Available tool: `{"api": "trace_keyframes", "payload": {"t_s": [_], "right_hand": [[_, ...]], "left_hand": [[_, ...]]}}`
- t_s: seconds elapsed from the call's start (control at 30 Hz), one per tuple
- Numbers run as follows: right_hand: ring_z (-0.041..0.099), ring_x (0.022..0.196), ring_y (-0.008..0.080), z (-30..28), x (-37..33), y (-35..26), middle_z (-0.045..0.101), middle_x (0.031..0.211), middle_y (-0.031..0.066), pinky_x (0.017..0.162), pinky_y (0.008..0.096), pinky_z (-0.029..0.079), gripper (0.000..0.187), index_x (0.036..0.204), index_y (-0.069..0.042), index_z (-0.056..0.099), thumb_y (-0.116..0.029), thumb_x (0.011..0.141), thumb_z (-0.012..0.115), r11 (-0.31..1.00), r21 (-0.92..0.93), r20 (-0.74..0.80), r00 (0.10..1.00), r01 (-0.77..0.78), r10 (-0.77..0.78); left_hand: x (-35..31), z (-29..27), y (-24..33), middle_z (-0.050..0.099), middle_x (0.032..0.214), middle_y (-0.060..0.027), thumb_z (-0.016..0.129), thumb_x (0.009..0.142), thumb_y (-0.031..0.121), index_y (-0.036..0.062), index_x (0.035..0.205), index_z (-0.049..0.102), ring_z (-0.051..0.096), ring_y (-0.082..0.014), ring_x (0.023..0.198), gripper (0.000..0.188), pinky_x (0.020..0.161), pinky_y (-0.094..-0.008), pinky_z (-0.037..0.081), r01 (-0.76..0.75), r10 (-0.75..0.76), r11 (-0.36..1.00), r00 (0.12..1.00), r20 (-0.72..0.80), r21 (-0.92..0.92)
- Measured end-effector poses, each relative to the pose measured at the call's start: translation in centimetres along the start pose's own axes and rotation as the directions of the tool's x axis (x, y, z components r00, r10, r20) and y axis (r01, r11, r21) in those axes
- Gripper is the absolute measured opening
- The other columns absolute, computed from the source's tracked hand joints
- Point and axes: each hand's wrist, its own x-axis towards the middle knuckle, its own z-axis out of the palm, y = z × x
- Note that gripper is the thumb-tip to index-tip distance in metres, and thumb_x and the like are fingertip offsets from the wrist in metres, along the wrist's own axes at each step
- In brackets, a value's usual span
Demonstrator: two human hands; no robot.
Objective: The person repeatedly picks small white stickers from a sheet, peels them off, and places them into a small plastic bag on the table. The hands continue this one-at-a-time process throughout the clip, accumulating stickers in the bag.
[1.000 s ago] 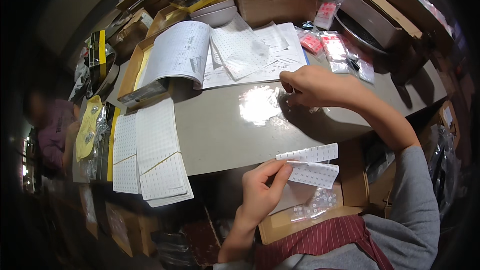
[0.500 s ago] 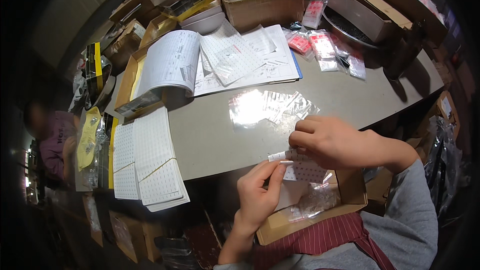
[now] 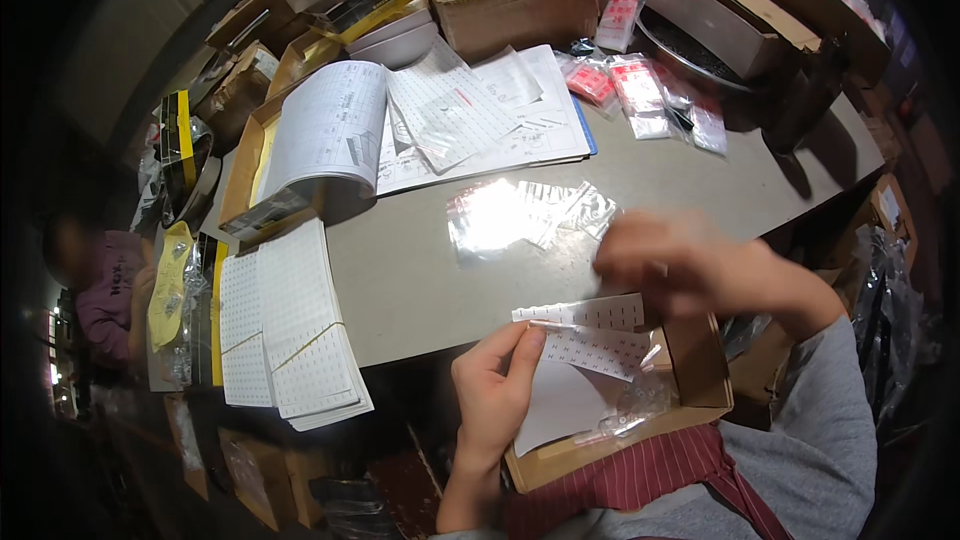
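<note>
My left hand point(image 3: 497, 385) pinches the left end of a white label sheet point(image 3: 590, 348) printed with rows of small dark marks. The sheet's upper strip folds away from the rest along a crease. Up and to the right of it, my right hand point(image 3: 675, 265) is smeared by motion, its fingers apart from the sheet. Whether those fingers hold anything does not show. Beneath the sheet, an open cardboard box point(image 3: 705, 365) rests by my lap, with a plain white paper point(image 3: 560, 405) and clear plastic bags point(image 3: 635, 410) in it. Clear zip bags point(image 3: 565, 212) lie glaring on the grey table point(image 3: 420, 280).
Banded stacks of label sheets point(image 3: 300, 320) sit at the table's left edge. Behind are an open binder of drawings point(image 3: 330, 125), red-and-white packets point(image 3: 640, 90) and a cardboard box point(image 3: 515, 15). A dark upright object point(image 3: 800, 105) stands at right. Another person point(image 3: 110, 280) sits far left.
My right hand has come off the label sheet and swung up and to the right. My left hand has shifted slightly left with the sheet, which now shows more fully.
</note>
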Motion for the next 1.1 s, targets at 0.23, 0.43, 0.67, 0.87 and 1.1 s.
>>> {"api": "trace_keyframes", "payload": {"t_s": [0.23, 0.43, 0.67, 0.87, 1.1], "right_hand": [[0.069, 0.078, 0.0254, -4.1, 3.7, 5.3, 0.071, 0.085, 0.0146, 0.074, 0.0370, 0.054, 0.024, 0.102, 0.002, 0.069, -0.018, 0.088, 0.069, 0.803, -0.133, 0.319, 0.742, -0.581, 0.590], [0.067, 0.089, 0.0390, -3.0, 3.7, 5.2, 0.068, 0.090, 0.0221, 0.080, 0.0456, 0.053, 0.025, 0.099, 0.003, 0.067, -0.017, 0.084, 0.070, 0.810, -0.288, 0.219, 0.788, -0.511, 0.575], [0.067, 0.081, 0.0275, -3.4, 5.7, 3.2, 0.070, 0.089, 0.0132, 0.073, 0.0388, 0.052, 0.027, 0.102, 0.000, 0.064, -0.019, 0.087, 0.075, 0.896, -0.178, 0.401, 0.801, -0.408, 0.445], [0.059, 0.074, 0.0245, -0.6, 7.6, 7.0, 0.063, 0.081, 0.0140, 0.069, 0.0368, 0.049, 0.016, 0.098, 0.003, 0.060, -0.006, 0.087, 0.068, 0.954, -0.071, 0.178, 0.937, -0.293, 0.301], [0.065, 0.085, 0.0390, 1.2, 8.5, 7.3, 0.065, 0.089, 0.0184, 0.077, 0.0449, 0.053, 0.024, 0.102, 0.002, 0.055, -0.006, 0.084, 0.069, 0.929, -0.368, 0.218, 0.969, -0.028, 0.115]], "left_hand": [[0.2, 0.3, 0.5, 0.067, 0.084, 0.0026, 0.068, 0.099, 0.010, -0.0097, 0.104, 0.072, 0.055, -0.0042, 0.077, 0.021, 0.069, -0.0203, 0.044, 0.009, -0.010, 0.997, 1.000, -0.008, -0.070], [0.1, -0.1, 0.2, 0.064, 0.081, 0.0045, 0.067, 0.100, 0.010, -0.0091, 0.104, 0.073, 0.052, -0.0026, 0.074, 0.021, 0.065, -0.0198, 0.040, 0.042, -0.038, 0.991, 0.999, 0.039, -0.123], [-0.4, -1.6, 1.0, 0.063, 0.081, 0.0045, 0.067, 0.100, 0.011, -0.0080, 0.102, 0.074, 0.049, -0.0024, 0.071, 0.020, 0.062, -0.0197, 0.037, 0.133, -0.111, 0.957, 0.989, 0.098, -0.257], [-0.5, -1.9, -0.1, 0.069, 0.090, -0.0007, 0.066, 0.103, 0.013, -0.0088, 0.111, 0.072, 0.057, -0.0056, 0.082, 0.024, 0.072, -0.0207, 0.046, 0.123, -0.087, 0.964, 0.984, 0.158, -0.235], [-0.8, -2.3, -0.7, 0.066, 0.087, 0.0018, 0.066, 0.103, 0.013, -0.0086, 0.110, 0.072, 0.055, -0.0046, 0.080, 0.024, 0.069, -0.0205, 0.044, 0.111, -0.073, 0.953, 0.987, 0.143, -0.283]]}}
